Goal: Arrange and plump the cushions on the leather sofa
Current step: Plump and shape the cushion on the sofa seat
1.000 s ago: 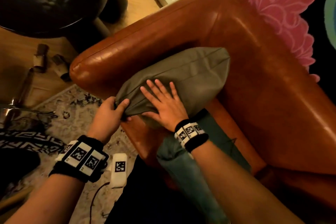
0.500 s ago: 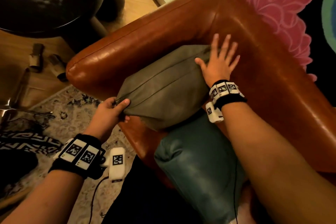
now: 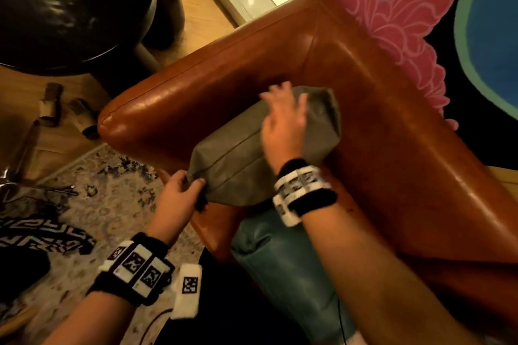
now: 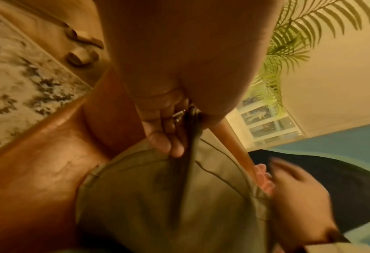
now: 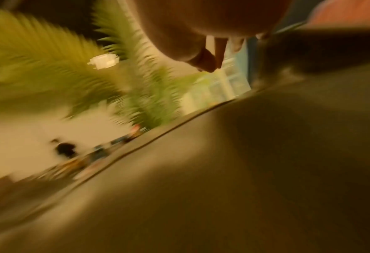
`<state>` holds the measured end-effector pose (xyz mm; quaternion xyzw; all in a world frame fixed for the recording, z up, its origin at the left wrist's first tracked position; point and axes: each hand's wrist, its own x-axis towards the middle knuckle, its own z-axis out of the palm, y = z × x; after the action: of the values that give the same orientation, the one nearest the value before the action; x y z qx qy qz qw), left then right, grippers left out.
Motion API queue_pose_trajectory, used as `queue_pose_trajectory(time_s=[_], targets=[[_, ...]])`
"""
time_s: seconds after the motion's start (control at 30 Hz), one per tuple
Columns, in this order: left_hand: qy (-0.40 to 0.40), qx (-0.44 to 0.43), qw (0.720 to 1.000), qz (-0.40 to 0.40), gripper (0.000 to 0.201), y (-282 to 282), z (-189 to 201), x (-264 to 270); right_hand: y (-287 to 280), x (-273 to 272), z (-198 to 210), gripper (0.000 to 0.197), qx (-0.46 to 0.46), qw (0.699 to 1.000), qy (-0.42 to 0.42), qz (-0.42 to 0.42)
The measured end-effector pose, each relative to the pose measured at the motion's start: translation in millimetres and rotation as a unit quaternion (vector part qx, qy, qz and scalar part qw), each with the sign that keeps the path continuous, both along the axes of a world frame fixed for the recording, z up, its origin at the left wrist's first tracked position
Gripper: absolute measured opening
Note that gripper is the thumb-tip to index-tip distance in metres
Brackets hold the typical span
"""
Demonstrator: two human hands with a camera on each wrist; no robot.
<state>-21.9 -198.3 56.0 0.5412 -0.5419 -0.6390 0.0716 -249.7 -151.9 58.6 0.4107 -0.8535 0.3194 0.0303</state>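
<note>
1. While the grey cushion (image 3: 246,154) is leaning into the corner of the sofa (image 3: 392,148), against the armrest, you are steadying its near corner and working its upper face.
2. Your left hand (image 3: 179,190) is pinching that near corner, thumb on top and fingers curled under; the left wrist view shows the fingertips (image 4: 168,145) clamped beside the dark zip seam.
3. Your right hand (image 3: 283,126) is lying spread and flat over the cushion's upper part, fingers straight and grasping nothing. It is blurred, so I cannot tell whether it is pressing or just off the fabric.
4. The teal cushion (image 3: 286,266) is sitting below, just under your right wrist, partly on the seat edge.
5. I judge the main risk is the grey cushion sliding forward off the leather if you are patting hard while the left pinch is pulling outward.
6. Your right forearm could also be nudging the teal cushion off the seat toward the rug (image 3: 84,204).
</note>
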Motion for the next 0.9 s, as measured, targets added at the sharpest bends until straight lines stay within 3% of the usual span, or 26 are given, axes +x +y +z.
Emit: queue_pose_trajectory(time_s=[0.07, 0.1, 0.17, 0.2, 0.27, 0.33, 0.43, 0.63, 0.77, 0.83, 0.9], targets=[[0.012, -0.006, 1.000, 0.002, 0.016, 7.0, -0.5, -1.7, -4.0, 82.4, -16.3, 0.048, 0.030, 0.980, 0.022, 0.194], [0.012, -0.011, 1.000, -0.013, 0.018, 7.8, -4.0, 2.2, -2.0, 110.6, -24.2, 0.047, 0.050, 0.966, -0.029, 0.254], [0.015, -0.013, 0.999, -0.046, 0.019, 5.8, -9.6, 16.6, 6.8, 134.9, -44.8, 0.047, 0.090, 0.947, -0.104, 0.292], [0.013, -0.015, 0.998, -0.059, 0.016, 5.7, -12.5, 26.4, 10.7, 136.8, -55.4, 0.047, 0.093, 0.944, -0.097, 0.301], [0.004, -0.011, 0.997, -0.072, 0.022, 4.1, -20.4, 41.5, 18.0, 127.9, -69.2, 0.046, 0.130, 0.929, -0.007, 0.346], [0.019, 0.025, 0.999, -0.031, 0.017, 6.8, -24.3, 48.5, 21.3, 106.3, -78.2, 0.047, 0.161, 0.907, 0.091, 0.380], [0.031, 0.056, 0.998, -0.005, 0.024, 8.4, -27.4, 51.5, 22.7, 62.8, -81.5, 0.048, 0.171, 0.916, 0.132, 0.338], [0.052, 0.086, 0.995, -0.022, 0.026, -1.9, -27.9, 47.4, 24.8, -43.0, -64.4, 0.050, 0.232, 0.945, 0.170, 0.157], [0.054, 0.081, 0.995, -0.023, 0.023, -1.7, -25.0, 37.5, 28.6, -95.1, -43.1, 0.056, 0.270, 0.944, 0.174, 0.078], [0.055, 0.095, 0.994, -0.005, 0.026, -3.7, -27.8, 31.4, 29.4, -109.2, -32.7, 0.058, 0.276, 0.954, 0.112, -0.030], [0.065, 0.120, 0.991, 0.009, 0.031, -8.4, -29.8, 32.5, 26.0, -125.2, -16.6, 0.051, 0.252, 0.962, -0.005, -0.102]])
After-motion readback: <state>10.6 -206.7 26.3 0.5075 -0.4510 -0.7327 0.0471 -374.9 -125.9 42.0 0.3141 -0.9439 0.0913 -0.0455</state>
